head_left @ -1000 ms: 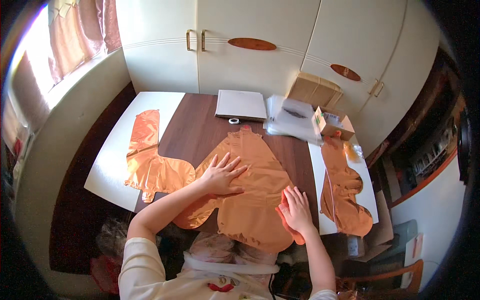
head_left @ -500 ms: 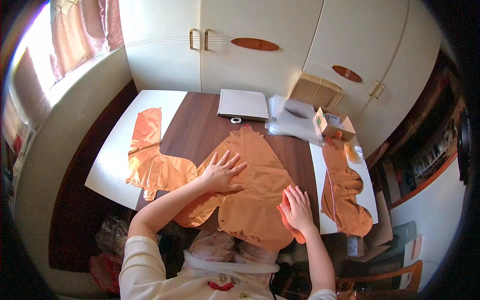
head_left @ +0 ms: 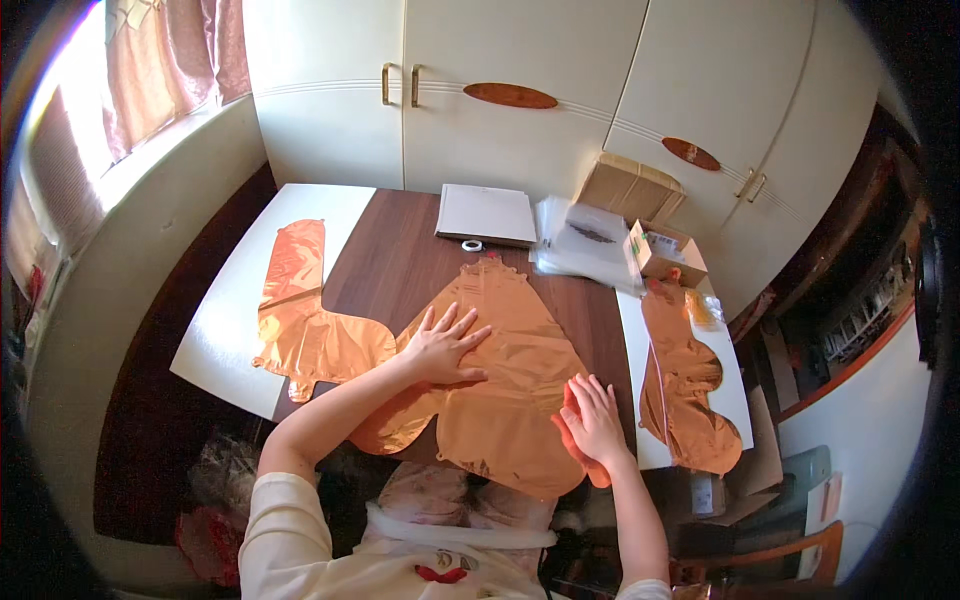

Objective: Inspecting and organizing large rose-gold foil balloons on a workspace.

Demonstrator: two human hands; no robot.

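Observation:
A large copper-orange foil balloon [head_left: 520, 340], uninflated, lies spread flat across the middle of the table, with its lower edge near my body. My left hand [head_left: 445, 345] rests palm down on its left part, fingers spread wide. Along its right edge lies my right hand [head_left: 595, 415], turned on its side with fingers stretched out and held close together. A red-orange patch beside that palm could be a reflection or a fold; I cannot tell. My left forearm hides part of the foil where a second flat copper piece [head_left: 330, 340] meets the large one on the left.
Another flat copper foil balloon [head_left: 685, 390] lies on the table's white right end. At the back are a white paper stack [head_left: 487, 213], a tape roll [head_left: 472, 246], clear plastic sleeves [head_left: 585, 245], a small open box [head_left: 665, 248] and a larger cardboard box [head_left: 630, 188]. Cabinets stand behind.
Both hands stay in the same places on the foil. The whole view has shifted very slightly.

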